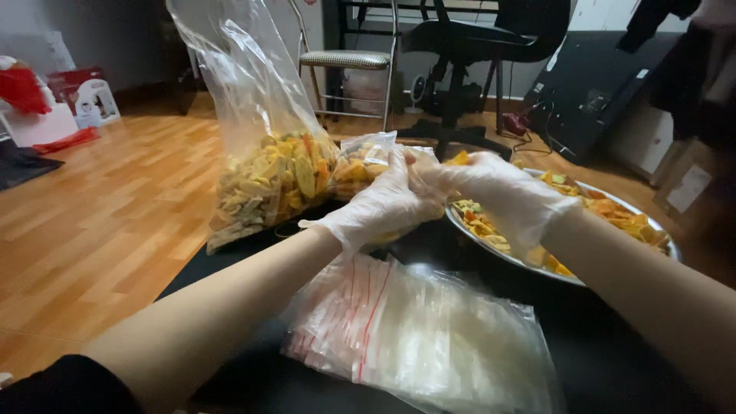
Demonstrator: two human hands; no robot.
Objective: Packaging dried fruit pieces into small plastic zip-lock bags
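Note:
Both my hands wear thin clear plastic gloves. My left hand (383, 207) grips a small clear zip bag (366, 162) partly filled with yellow and orange dried fruit chips. My right hand (502, 195) is closed at the bag's mouth, and a yellow chip (459, 159) shows at its fingertips. The two hands touch above the edge of a round metal tray (665, 238) that holds more mixed chips. A large clear plastic bag (264, 172) of the same chips stands to the left, its upper part empty and upright.
A stack of empty small zip bags with red seal strips (429, 337) lies on the black table (613, 360) in front of me. Beyond are a wooden floor (92, 222), a metal-legged chair (349, 61), a black office chair (475, 46) and a dark panel (594, 88).

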